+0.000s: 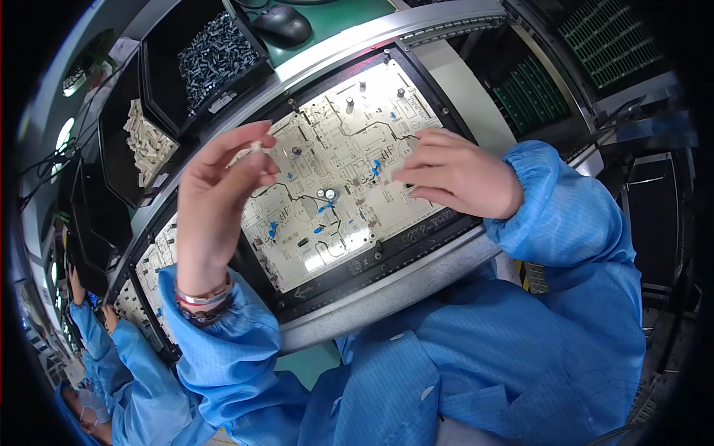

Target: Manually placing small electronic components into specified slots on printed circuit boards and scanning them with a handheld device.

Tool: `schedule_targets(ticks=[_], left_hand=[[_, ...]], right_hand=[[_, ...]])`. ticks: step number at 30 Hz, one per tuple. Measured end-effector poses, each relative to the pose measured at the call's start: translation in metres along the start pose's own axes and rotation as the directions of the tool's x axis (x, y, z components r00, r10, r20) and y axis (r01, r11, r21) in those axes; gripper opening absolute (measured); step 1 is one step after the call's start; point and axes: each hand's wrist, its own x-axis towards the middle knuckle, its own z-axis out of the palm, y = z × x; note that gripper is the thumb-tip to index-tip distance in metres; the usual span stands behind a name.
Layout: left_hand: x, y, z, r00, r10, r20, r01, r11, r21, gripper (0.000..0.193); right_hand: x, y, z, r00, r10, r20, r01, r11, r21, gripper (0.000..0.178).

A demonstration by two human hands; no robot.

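My left hand [223,167] is closed, thumb and fingers pinching a small white connector [256,146] above the left part of a pale circuit board [349,245]. The board lies in a black frame [349,276] and carries black-and-white capacitors [329,195] and several blue parts [376,167]. Over the board's right side hovers my right hand [457,171], its fingers bent and apart, with nothing visible between them. Whether its fingertips touch the board I cannot tell.
At upper left stand a black bin of small dark parts [216,63] and a bin of white connectors [149,145]. A mouse [282,26] rests on a green surface behind the metal rail [335,46]. Green boards [532,93] fill a rack at right. A co-worker [141,379] works at far left.
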Motion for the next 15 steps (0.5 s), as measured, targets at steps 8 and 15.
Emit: schedule_targets(ticks=[8,15], left_hand=[[0.018,-0.016,0.06,0.991,-0.088,0.1,0.093,0.995,-0.045,0.03],[0.017,-0.019,0.089,0.951,-0.223,0.215,0.292,0.877,-0.38,0.03]], right_hand=[[0.015,-0.03,-0.024,0.944,0.142,-0.299,-0.084,0.977,0.196,0.036],[0.019,-0.019,-0.031,0.894,0.092,-0.439,-0.063,0.995,0.082,0.03]])
